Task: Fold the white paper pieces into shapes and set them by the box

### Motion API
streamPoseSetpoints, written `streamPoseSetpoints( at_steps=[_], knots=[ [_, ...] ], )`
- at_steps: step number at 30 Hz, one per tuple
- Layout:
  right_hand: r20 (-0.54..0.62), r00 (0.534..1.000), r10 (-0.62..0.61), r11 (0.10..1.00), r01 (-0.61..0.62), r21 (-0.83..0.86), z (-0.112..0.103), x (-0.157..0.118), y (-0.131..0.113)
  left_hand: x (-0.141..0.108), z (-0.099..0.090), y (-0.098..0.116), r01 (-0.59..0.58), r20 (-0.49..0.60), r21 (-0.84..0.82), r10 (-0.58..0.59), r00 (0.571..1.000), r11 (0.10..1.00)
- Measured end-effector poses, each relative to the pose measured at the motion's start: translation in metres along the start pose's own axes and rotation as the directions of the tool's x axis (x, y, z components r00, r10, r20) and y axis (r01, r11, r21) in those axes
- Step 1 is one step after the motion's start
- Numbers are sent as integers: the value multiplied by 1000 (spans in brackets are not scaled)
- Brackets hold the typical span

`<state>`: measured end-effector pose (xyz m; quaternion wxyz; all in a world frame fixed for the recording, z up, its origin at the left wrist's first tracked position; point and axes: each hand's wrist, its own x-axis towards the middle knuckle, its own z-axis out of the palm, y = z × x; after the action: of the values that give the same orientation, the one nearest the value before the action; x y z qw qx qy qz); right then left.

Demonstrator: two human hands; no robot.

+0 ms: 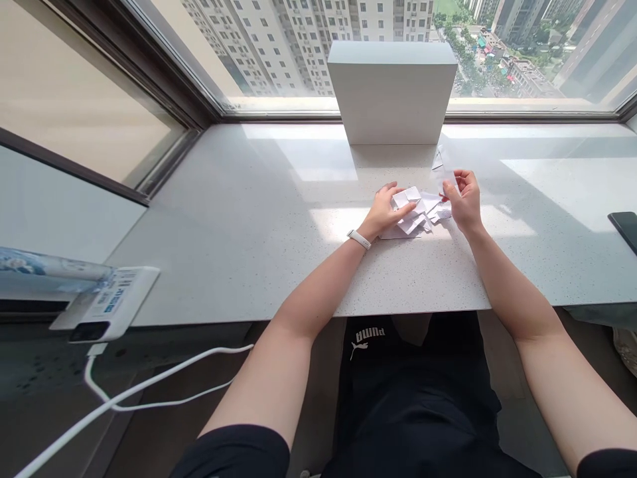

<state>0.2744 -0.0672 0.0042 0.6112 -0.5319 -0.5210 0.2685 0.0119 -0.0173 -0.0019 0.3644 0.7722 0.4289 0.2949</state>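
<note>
Hands: working apart, one to each side of loose white paper slips point(440, 212). With the left hand point(382, 214), gripping a folded white paper bundle point(408, 195), laying the thumb over its near side and spreading the fingers along its far side. With the right hand point(466, 202), apparently pinching a thin pale sheet point(448, 178) between thumb and fingertips. Also showing at those fingertips: a small red item point(442, 197), too small to identify.

Judging by the layered folds, probably calling for light, even thumb pressure on the bundle; risking creases by squeezing hard. Ideally, lifting the pale sheet by its edge and tilting the right wrist outward, so avoiding dragging across the slips or scattering them.

Under and beside the bundle, resting on a speckled white countertop point(239, 245): more flat paper. Beyond the papers, standing upright near the window: a plain white box point(393, 103). Lying well apart at the right edge: a dark smartphone point(625, 230). Sitting at the left end: a white electronic device point(119, 299), connecting to a white cable point(94, 375).
</note>
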Motion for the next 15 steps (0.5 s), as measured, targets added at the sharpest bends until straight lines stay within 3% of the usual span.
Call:
streamPoseSetpoints(
  at_steps=[5, 10, 12, 15],
  knots=[
    [184, 983, 28, 999, -23, -30, 0, -5, -8, -1, -4, 2, -27, -42, -33, 25, 999, 999],
    [462, 881, 101, 993, -59, -104, -2, -12, -18, 4, 0, -8, -103, -23, -9, 103, 994, 995],
    [491, 862, 125, 990, -72, -125, -2, -14, -19, 6, 3, -14, -183, 30, 49, 182, 983, 982],
    [464, 875, 138, 990, -106, -94, -1, -13, -18, 7, 9, -20, -299, 76, 142, 290, 954, 944]
  ],
)
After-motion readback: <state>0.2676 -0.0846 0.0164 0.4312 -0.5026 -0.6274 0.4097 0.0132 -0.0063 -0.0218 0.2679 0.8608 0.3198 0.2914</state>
